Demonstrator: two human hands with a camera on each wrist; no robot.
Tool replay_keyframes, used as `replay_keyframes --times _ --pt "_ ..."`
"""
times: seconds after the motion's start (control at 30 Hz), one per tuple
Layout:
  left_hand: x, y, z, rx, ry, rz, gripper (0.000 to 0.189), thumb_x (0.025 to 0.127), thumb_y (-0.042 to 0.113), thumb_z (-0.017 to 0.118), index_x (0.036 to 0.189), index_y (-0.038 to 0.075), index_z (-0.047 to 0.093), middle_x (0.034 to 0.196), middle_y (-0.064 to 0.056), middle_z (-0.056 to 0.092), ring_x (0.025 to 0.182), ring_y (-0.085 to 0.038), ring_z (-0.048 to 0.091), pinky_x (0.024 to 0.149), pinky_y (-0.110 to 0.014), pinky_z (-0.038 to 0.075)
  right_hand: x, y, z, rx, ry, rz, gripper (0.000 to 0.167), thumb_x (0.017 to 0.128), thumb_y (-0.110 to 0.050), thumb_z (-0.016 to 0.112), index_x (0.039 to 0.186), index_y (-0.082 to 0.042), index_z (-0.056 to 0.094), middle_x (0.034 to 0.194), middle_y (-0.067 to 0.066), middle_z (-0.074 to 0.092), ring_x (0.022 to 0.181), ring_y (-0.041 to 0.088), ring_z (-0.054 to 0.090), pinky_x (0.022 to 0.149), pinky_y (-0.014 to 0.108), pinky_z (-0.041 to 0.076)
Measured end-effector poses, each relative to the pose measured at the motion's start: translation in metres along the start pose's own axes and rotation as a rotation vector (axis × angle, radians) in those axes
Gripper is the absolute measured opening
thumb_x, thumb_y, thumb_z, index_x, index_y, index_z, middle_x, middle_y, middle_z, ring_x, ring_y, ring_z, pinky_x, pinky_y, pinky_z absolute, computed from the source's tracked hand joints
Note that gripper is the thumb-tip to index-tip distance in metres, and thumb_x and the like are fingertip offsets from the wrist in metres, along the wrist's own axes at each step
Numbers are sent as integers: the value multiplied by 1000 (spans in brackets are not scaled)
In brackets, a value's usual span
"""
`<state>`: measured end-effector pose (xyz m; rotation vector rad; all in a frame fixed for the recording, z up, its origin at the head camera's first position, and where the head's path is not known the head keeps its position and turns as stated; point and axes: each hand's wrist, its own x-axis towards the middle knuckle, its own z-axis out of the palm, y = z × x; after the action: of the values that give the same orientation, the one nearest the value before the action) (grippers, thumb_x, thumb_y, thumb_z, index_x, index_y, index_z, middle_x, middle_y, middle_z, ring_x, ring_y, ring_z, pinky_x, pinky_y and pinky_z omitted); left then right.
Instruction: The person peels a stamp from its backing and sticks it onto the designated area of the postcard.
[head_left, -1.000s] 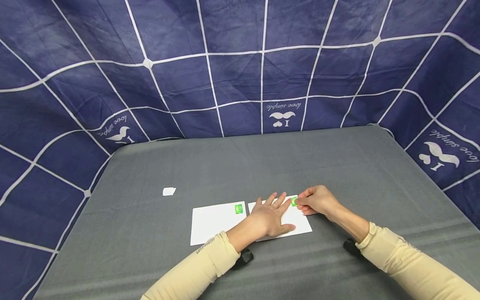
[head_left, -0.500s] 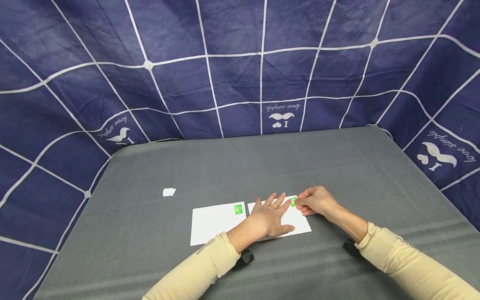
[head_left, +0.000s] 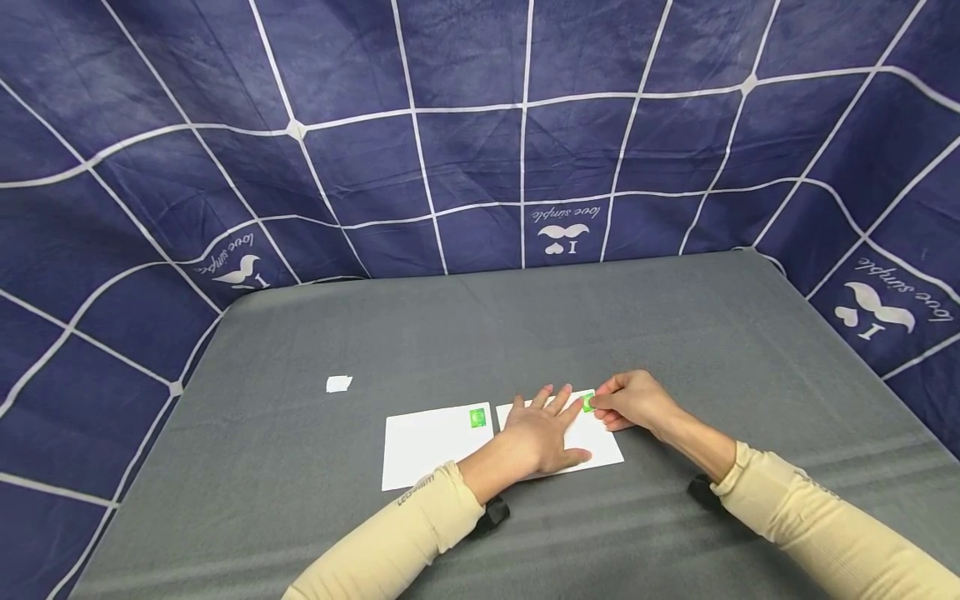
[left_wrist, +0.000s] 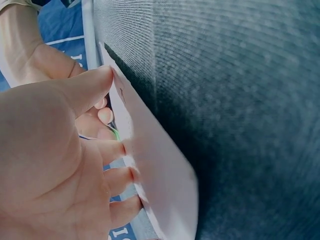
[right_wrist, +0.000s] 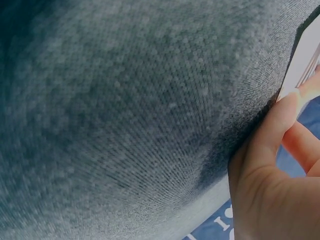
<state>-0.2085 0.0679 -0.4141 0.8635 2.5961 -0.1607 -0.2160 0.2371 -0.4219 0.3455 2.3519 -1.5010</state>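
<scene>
On the grey cloth lies a white envelope (head_left: 604,451), with my left hand (head_left: 542,435) resting on it, fingers spread and straight. At its far right corner is a green stamp (head_left: 588,403). My right hand (head_left: 636,402) pinches the stamp's right edge between thumb and bent forefinger, partly covering it. The left wrist view shows my left fingertips and thumb touching the envelope (left_wrist: 162,167). In the right wrist view, my right thumb (right_wrist: 282,117) meets the envelope's edge (right_wrist: 304,47). Just left lies a second white envelope (head_left: 423,446), bearing a green stamp (head_left: 477,417) at its far right corner.
A small white paper scrap (head_left: 338,383) lies to the left, behind the envelopes. Grey cloth (head_left: 480,333) covers the table. Behind and at both sides hangs a dark blue curtain (head_left: 465,158) with white lines.
Almost nothing differs. Both hands, the envelopes and the stamps keep their places; the head view shifts only slightly.
</scene>
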Motion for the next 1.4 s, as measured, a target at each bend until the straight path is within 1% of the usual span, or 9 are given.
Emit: replay_keyframes --times 0.17,0.6,0.8,1.1,1.27,1.4 --pt "0 1 0 30 -3 -6 74 91 67 39 153 31 19 158 10 10 143 -12 11 110 -43 24 -1 1 -1 -12 -1 -18 13 89 -2 64 93 8 59 67 7 63 55 10 61 53 26 54" --pt "-4 2 0 16 14 -5 75 90 68 40 153 32 20 158 10 11 143 -12 12 109 -43 24 -1 4 -2 -40 7 -46 13 88 -3 65 93 8 60 68 7 63 56 10 61 52 25 54" --pt "-3 2 0 2 17 -1 75 91 67 41 153 31 20 158 9 11 143 -12 12 109 -44 24 -2 3 -1 -51 8 -47 11 88 -3 64 92 7 60 68 7 63 55 11 60 52 25 53" --pt "-2 2 3 33 18 -4 74 91 68 38 153 33 18 158 10 10 143 -12 11 109 -43 24 -4 0 1 -105 17 -47 11 88 -3 65 91 6 61 68 8 62 54 11 59 51 27 53" --pt "-2 2 4 36 27 -2 74 91 67 39 153 33 19 158 10 11 143 -12 12 109 -43 25 -4 0 0 -101 17 -46 10 87 -2 65 90 7 60 67 8 63 53 10 60 50 26 53" --pt "-2 1 4 38 29 -5 74 91 68 39 153 33 18 158 10 11 143 -11 12 109 -43 25 -3 2 -1 -71 2 -45 11 87 -2 66 90 7 60 66 7 63 53 10 61 51 26 53"
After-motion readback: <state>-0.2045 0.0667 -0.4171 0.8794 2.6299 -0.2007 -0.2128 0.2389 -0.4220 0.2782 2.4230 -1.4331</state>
